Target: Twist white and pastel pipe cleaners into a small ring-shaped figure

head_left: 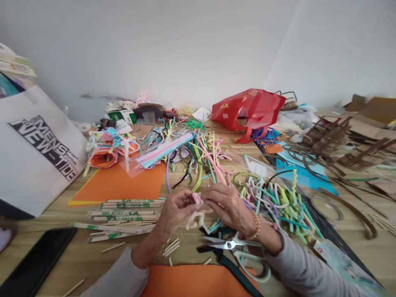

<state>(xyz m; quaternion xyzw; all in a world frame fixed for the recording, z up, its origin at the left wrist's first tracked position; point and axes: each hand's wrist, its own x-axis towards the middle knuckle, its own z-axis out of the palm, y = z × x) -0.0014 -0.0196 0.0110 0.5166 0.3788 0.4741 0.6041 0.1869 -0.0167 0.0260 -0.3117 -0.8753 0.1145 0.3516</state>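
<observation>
My left hand (177, 209) pinches a small pale pink piece (197, 199) between thumb and forefinger; its exact kind is unclear. From the other side, the closed fingertips of my right hand (227, 205) meet the same piece. Just under the hands, a bent cream pipe cleaner (192, 222) is partly hidden, and I cannot tell whether it is joined to the pink piece. Scissors (229, 245) with pale handles lie spread below my right wrist, over a dark-handled tool (236, 274).
Paper-wrapped chopsticks (123, 215) lie at left, near a black phone (38, 260). Many coloured pipe cleaners (278, 202) are heaped at right. Orange sheets (123, 185) lie further back. A white bag (40, 152) and a red bag (247, 109) stand toward the wall.
</observation>
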